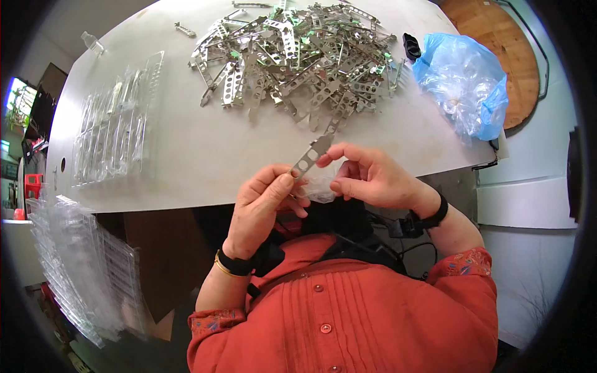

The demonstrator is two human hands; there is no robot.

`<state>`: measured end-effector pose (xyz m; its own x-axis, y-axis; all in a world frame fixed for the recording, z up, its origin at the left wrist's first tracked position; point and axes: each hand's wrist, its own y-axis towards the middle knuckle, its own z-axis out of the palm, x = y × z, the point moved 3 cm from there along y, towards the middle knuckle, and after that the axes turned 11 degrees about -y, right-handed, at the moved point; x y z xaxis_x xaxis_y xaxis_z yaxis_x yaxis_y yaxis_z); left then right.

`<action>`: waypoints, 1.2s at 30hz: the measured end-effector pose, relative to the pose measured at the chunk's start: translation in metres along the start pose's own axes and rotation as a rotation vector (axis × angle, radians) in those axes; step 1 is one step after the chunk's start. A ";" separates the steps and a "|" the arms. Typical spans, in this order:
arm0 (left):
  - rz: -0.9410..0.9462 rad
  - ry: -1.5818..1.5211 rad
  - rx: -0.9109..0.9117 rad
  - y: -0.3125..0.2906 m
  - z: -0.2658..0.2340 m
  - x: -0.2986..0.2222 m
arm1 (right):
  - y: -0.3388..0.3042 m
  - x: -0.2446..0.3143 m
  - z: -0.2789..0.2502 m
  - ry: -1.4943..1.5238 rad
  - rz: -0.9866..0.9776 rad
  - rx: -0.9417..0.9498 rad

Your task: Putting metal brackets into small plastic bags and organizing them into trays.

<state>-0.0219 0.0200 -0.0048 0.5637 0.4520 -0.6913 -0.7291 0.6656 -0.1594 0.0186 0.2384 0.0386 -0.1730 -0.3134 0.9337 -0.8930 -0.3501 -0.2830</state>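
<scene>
My left hand [256,199] pinches the lower end of a flat metal bracket [306,163] between thumb and fingers. The bracket has round holes and slants up to the right, above the table's near edge. A small clear plastic bag [319,190] hangs between my hands, just below the bracket. My right hand [380,177] is closed on the bag's right side with the thumb; its index finger reaches toward the bracket, and whether it touches is hard to tell. Beyond my hands lies a large heap of similar metal brackets [292,62].
A clear plastic tray [155,68] holding wrapped pieces lies left on the table [186,155]. Stacked clear trays [81,273] stand below its left edge. At right sit a blue bag of clear plastic [463,81] and a small black object [411,46]. One bracket [185,29] lies apart.
</scene>
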 end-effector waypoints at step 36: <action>0.328 -0.323 -0.062 0.002 -0.027 -0.012 | -0.008 -0.035 -0.033 0.140 0.068 -0.149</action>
<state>-0.0402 -0.0002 -0.0159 0.3840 0.8011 -0.4592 -0.9054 0.4241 -0.0172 0.0179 0.2806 0.0156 -0.2816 -0.2021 0.9380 -0.9270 -0.1951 -0.3204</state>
